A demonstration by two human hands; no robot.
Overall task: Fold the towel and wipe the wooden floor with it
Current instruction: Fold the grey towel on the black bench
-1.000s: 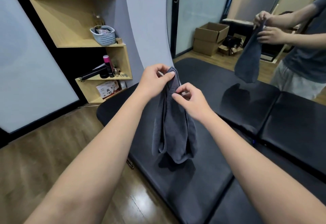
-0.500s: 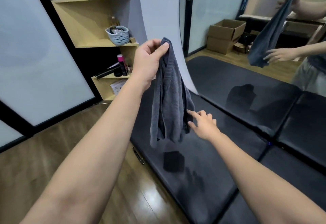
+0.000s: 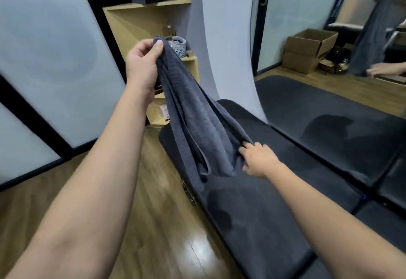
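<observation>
Above black padded bench (image 3: 285, 201), your left hand (image 3: 142, 63) pinches top corner of grey towel (image 3: 193, 120); your right hand (image 3: 259, 157) grips lower hanging edge. Hands well apart, towel slung between. Wooden floor (image 3: 153, 223) below.

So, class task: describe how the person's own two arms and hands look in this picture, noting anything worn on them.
Both forearms are bare right up to the bottom edge of the picture: no sleeves show. The left hand and right hand wear no gloves, and no watch, bracelet or ring is visible. Fingernails on the left hand look short and unpainted. No markings show on either arm.
</observation>
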